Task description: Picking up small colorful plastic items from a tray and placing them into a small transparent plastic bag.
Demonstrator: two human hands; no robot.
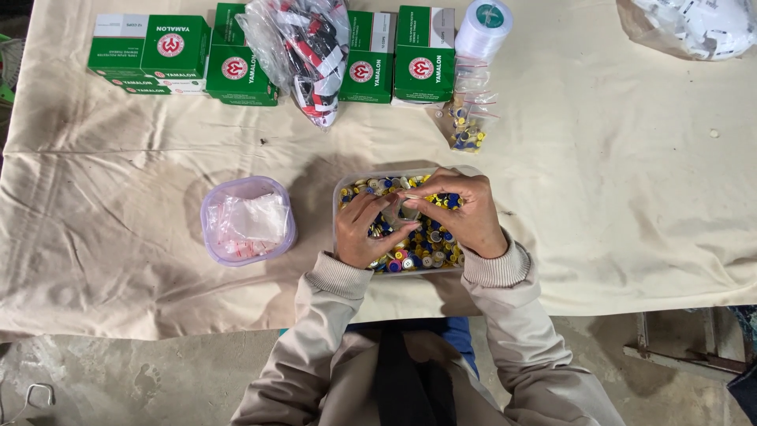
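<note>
A clear plastic tray [337,194] full of small blue, yellow and white buttons lies on the cloth in front of me. Both hands hover over it. My left hand [364,230] and my right hand [465,207] together pinch a small clear plastic bag [396,210] between their fingertips, just above the buttons. The bag's contents are too small to make out.
A lilac tub [247,220] holding small clear bags stands left of the tray. Green boxes [150,49] line the far edge, with a bag of red, black and white items [309,55], a white thread spool [482,25] and bagged buttons [467,126]. A cream cloth [615,173] covers the table.
</note>
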